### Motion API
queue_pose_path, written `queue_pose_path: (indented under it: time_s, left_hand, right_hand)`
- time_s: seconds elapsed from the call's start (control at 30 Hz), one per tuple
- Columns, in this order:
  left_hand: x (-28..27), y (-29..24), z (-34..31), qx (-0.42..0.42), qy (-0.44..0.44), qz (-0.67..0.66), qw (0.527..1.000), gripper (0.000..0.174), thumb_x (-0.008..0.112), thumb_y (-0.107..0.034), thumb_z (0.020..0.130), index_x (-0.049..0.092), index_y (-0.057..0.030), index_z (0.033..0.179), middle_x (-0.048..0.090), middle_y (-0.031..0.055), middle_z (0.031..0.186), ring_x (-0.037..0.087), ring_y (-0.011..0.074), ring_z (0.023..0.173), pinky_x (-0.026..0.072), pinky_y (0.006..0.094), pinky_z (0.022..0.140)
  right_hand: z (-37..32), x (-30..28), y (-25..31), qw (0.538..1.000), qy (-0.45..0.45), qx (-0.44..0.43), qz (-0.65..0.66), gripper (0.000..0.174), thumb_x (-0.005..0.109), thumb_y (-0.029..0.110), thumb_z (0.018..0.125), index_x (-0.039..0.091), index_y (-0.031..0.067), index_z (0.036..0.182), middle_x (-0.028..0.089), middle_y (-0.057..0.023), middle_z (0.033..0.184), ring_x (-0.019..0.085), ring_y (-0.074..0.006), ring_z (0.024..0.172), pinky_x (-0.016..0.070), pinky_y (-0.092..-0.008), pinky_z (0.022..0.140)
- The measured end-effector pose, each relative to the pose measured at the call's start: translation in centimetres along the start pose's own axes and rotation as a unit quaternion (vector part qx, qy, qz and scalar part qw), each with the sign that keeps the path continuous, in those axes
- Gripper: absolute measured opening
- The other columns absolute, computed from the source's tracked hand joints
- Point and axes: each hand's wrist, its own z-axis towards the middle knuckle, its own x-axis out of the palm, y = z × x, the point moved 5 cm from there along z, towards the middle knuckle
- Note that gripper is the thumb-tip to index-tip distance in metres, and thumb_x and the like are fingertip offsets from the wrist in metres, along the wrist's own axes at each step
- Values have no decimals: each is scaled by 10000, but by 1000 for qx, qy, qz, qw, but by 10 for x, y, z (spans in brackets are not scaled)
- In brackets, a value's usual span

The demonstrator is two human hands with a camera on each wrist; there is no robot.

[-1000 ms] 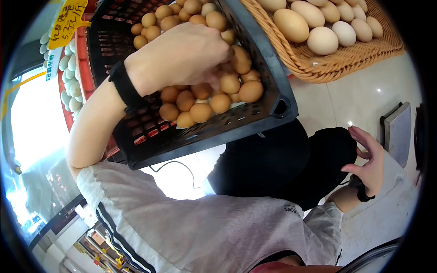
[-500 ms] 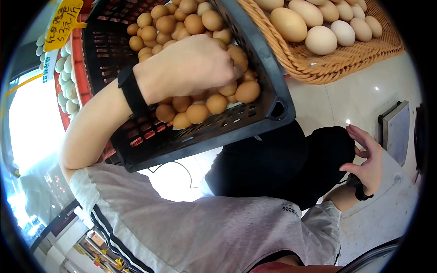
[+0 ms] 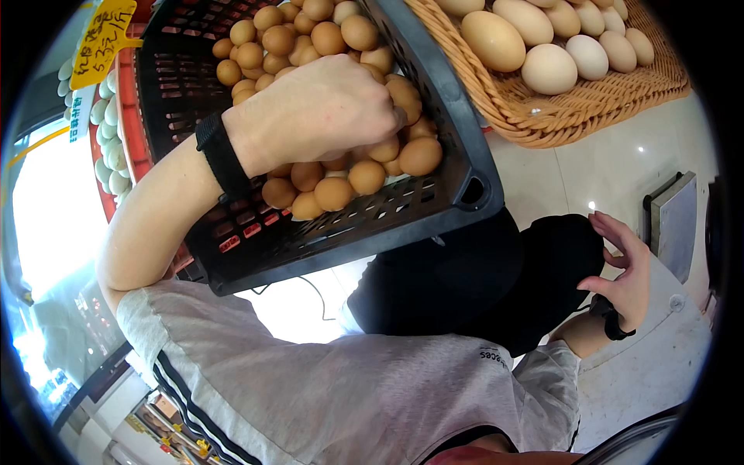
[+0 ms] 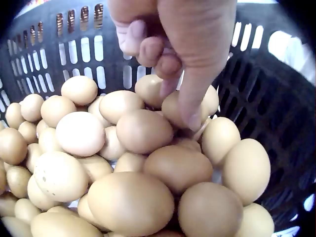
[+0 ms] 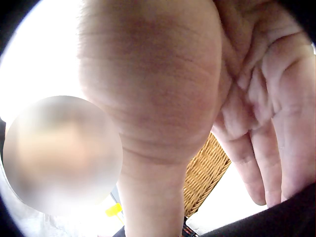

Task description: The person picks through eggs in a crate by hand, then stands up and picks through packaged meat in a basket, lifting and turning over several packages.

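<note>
My left hand [image 3: 322, 112] reaches down into a black plastic crate [image 3: 341, 252] of brown eggs [image 3: 333, 194]. In the left wrist view its thumb and index finger pinch a brown egg [image 4: 172, 109] near the crate's wall, with the other fingers curled above. That egg stays down among the others and is partly covered by the thumb. In the head view the fingertips are hidden under the back of the hand. My right hand [image 3: 626, 275] lies on the knee of the black trousers [image 3: 558, 263], thumb and fingers apart, holding nothing.
A wicker basket [image 3: 535, 132] of larger pale eggs [image 3: 549, 68] stands right beside the crate. On the left are a red crate [image 3: 143, 143] of pale greenish eggs [image 3: 115, 155] and a yellow price tag [image 3: 103, 43]. A flat grey metal plate [image 3: 673, 225] stands near the right hand.
My left hand has turned and closed in among the eggs, so its fingertips no longer show in the head view. The view has shifted slightly. My right hand has stayed on the knee.
</note>
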Motion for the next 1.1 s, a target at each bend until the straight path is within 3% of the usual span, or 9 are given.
queue_pose_path:
  time_s: [0.3, 0.63, 0.77, 0.87, 1.1]
  left_hand:
    - [-1, 1, 0, 3, -4, -21, 1000, 35, 743, -50, 712, 715, -55, 732, 680, 97, 693, 707, 291, 704, 574, 381, 647]
    - [2, 8, -1, -53, 61, -96, 992, 108, 789, -60, 684, 719, -35, 763, 700, 110, 749, 712, 320, 756, 563, 420, 613]
    - [2, 8, -1, -42, 31, -107, 993, 117, 799, -69, 687, 724, -42, 772, 702, 110, 751, 710, 318, 744, 566, 421, 626]
    - [7, 9, -2, 3, 6, -86, 996, 412, 822, -107, 708, 746, -88, 1113, 681, 75, 680, 698, 274, 655, 556, 376, 584]
    - [5, 8, -2, -5, 14, -85, 996, 384, 843, -109, 717, 749, -67, 1087, 704, 88, 708, 709, 267, 676, 560, 376, 603]
  right_hand:
    - [1, 0, -1, 1000, 2, 4, 4, 1143, 1014, 497, 483, 586, 36, 1437, 697, -71, 1386, 639, -202, 1316, 552, -302, 830]
    - [1, -1, 3, 999, 13, 39, -2, 1123, 1040, 396, 481, 583, 35, 1441, 696, -67, 1382, 644, -192, 1301, 555, -301, 850]
    - [-2, -4, 4, 999, 27, 45, -7, 1105, 1046, 358, 484, 588, 37, 1438, 685, -66, 1398, 639, -195, 1309, 553, -295, 849]
    - [-3, -3, 2, 999, 19, 41, -5, 1107, 1046, 362, 480, 591, 39, 1435, 687, -63, 1396, 633, -193, 1318, 552, -293, 847]
    - [2, 0, 2, 999, 19, 36, -14, 1117, 1045, 368, 478, 586, 31, 1439, 689, -69, 1394, 630, -195, 1326, 552, -286, 841]
